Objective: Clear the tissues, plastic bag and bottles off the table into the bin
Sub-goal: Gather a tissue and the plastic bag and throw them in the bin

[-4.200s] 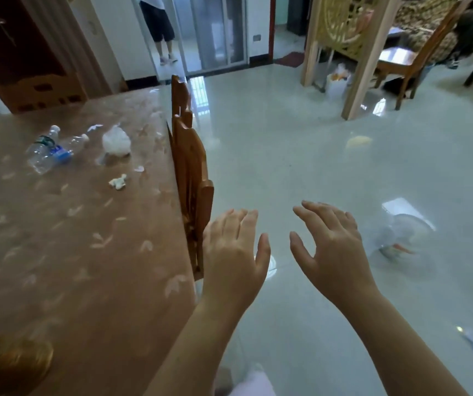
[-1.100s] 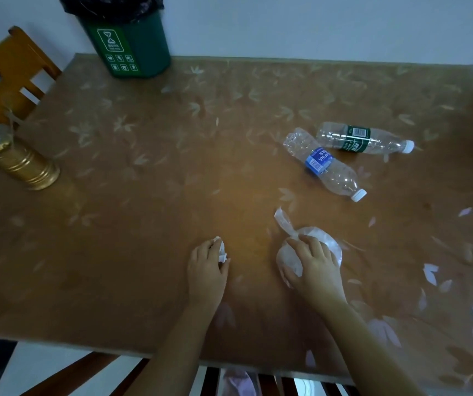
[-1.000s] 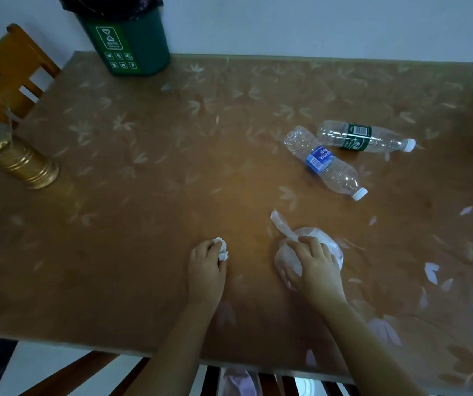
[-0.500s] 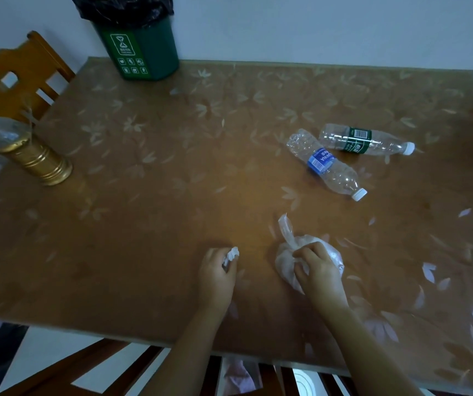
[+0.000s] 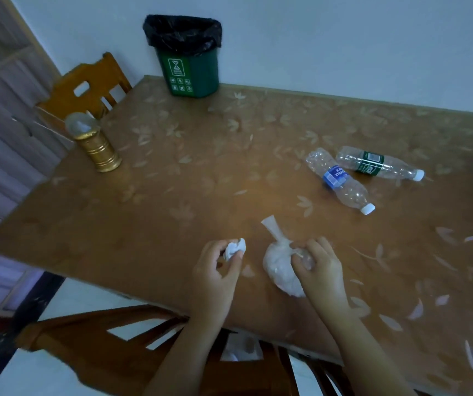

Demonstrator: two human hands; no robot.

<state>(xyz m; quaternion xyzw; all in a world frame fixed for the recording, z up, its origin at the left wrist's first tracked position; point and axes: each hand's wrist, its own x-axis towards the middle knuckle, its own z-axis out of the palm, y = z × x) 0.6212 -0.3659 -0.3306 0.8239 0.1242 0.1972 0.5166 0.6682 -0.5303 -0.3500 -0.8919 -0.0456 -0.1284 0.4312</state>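
A brown table (image 5: 172, 212) with a pale leaf pattern stands against a plain light wall, with wooden chairs at its left and near edges. The left hand (image 5: 215, 270) is above the near part of the table, its fingers clenched around a small crumpled white tissue (image 5: 235, 247) that pokes out between thumb and fingertips. Just to its right, the right hand (image 5: 319, 267) grips a knotted, translucent white plastic bag (image 5: 279, 264); the fingers pinch its upper side near the twisted neck, which points away from the hand. Whether the bag rests on the table or is slightly lifted is hard to tell.

Beyond the right hand lie two clear, capped bottles on their sides: a blue-labelled bottle (image 5: 339, 181) nearer, and a green-labelled bottle (image 5: 378, 166) just past it, their bases close together. Far ahead of the left hand, at the table's back edge by the wall, stands a green bin (image 5: 192, 74) lined with a black bag. Further to the left of that hand stands a gold canister (image 5: 98, 150) with a clear lid.
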